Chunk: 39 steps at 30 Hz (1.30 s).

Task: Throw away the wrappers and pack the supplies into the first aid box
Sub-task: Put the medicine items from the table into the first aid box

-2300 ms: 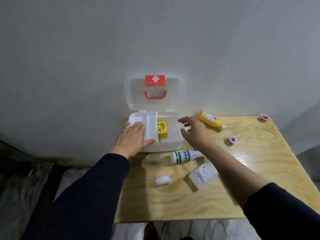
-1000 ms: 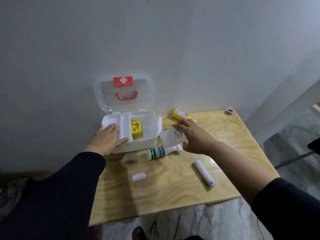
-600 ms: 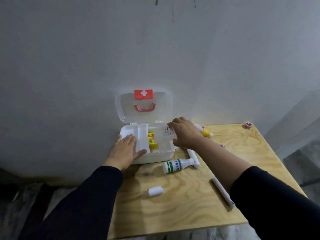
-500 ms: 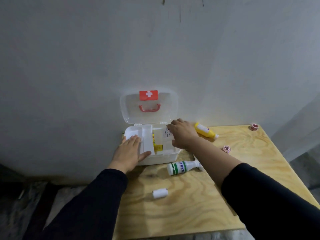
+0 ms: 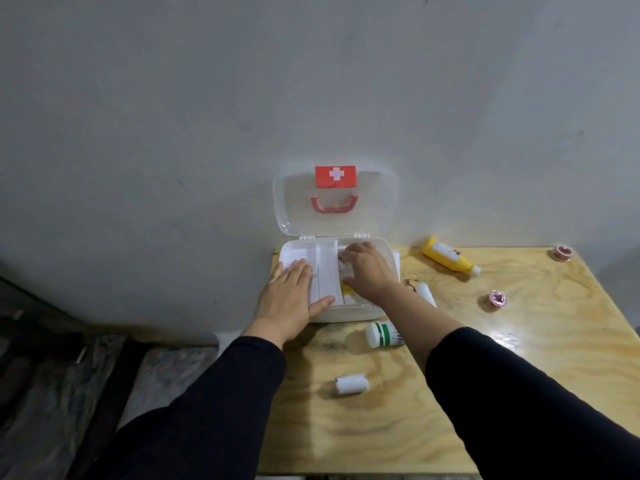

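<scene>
First aid box sits on plywood table against grey wall.

head cam, looks fwd-down, table near

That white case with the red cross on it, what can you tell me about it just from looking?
The first aid box looks like white plastic. It sits at the back edge of the wooden table. Its clear lid stands open, with a red cross label and red handle. A white divider splits the inside. The left hand lies flat on the left side and front rim. The right hand reaches into the right compartment, over something yellow. A white tube lies close beside its right wall.
</scene>
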{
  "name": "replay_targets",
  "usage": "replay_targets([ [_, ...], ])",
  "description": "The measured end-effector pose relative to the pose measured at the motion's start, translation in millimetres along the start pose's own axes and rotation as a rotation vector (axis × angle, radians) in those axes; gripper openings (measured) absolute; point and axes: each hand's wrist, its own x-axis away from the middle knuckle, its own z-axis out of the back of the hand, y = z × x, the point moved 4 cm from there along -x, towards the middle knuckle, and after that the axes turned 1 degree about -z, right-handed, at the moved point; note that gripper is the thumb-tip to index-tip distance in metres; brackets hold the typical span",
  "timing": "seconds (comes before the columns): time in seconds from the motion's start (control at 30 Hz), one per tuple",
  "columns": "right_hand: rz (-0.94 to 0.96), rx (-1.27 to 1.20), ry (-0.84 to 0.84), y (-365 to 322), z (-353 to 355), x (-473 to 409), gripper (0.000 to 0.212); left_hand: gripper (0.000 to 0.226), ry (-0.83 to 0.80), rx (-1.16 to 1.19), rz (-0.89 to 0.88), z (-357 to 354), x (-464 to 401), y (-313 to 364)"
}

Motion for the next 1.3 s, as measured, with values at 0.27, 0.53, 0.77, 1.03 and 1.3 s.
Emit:
replay_targets([
  [0.27,-0.043,-0.168,0.038,12.6,17.7,15.7,0.039,0.085,0.007,-0.027,0.000,-3.4,1.8,-1.6],
  [0.53,-0.154,-0.234,0.261,73.4,46.7,88.6,0.019,0.080,0.003,-0.069,0.001,-3.8,2.6,-0.2],
  [0.77,-0.232,-0.192,0.038,101.6,4.7,138.0,0.032,0.079,0.008,-0.091,0.007,-6.1,1.1,0.0],
  [1.03,-0.160,-0.168,0.047,105.6,0.3,139.5,0.027,0.080,-0.025,-0.103,0.010,-6.8,0.4,-1.2],
  [1.3,-0.377,-0.739,0.169,97.1,35.8,123.6,0.031,0.080,-0.010,-0.096,0.004,-8.7,-0.5,-2.7],
])
